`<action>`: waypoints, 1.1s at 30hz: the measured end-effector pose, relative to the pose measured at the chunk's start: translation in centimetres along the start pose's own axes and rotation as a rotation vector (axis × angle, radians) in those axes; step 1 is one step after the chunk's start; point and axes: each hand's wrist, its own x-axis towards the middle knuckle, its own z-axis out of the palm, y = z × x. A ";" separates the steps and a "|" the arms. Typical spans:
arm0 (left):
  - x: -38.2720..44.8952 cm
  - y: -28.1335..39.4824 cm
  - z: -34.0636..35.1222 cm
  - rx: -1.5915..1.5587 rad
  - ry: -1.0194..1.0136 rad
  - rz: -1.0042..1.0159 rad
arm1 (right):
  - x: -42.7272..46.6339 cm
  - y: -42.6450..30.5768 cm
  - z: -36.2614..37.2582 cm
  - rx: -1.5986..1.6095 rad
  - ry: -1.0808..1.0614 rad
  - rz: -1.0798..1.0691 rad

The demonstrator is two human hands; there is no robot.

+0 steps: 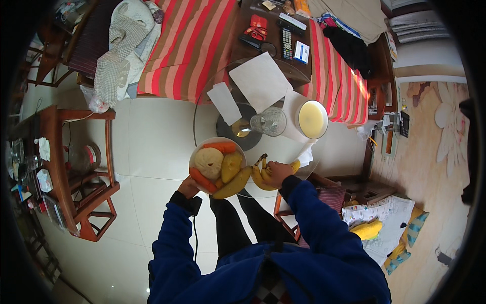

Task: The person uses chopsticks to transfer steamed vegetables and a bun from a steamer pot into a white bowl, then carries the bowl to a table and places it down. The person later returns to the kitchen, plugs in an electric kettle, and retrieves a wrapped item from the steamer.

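My left hand (188,187) grips the lower left rim of a round bowl (240,145). In the bowl lie a pale steamed bun (209,162), orange carrot pieces (219,146) and yellow chunks that look like sweet potato (231,167). A longer yellow piece (234,185) lies along the bowl's lower right side. To the right, my right hand (280,174) is closed over a bunch of bananas (260,178), its stem end pointing up and away from me. My palm and fingers hide part of the bunch.
A round glass table (207,125) carries a clear glass tumbler (270,121), a bowl of pale yellow liquid (313,119) and white paper sheets (261,81). Beyond stands a dark wooden table with a remote control (287,44). A wooden chair (85,171) stands left.
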 end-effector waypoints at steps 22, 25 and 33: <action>1.0 -6.4 3.4 0.509 0.065 -0.201 | -0.6 8.2 4.1 0.833 0.141 0.339; 1.5 -7.1 4.5 0.455 0.052 -0.199 | -0.3 7.7 3.8 0.641 0.167 0.390; 0.4 -5.4 5.9 0.398 0.167 -0.311 | -0.9 4.4 1.6 0.450 0.118 0.387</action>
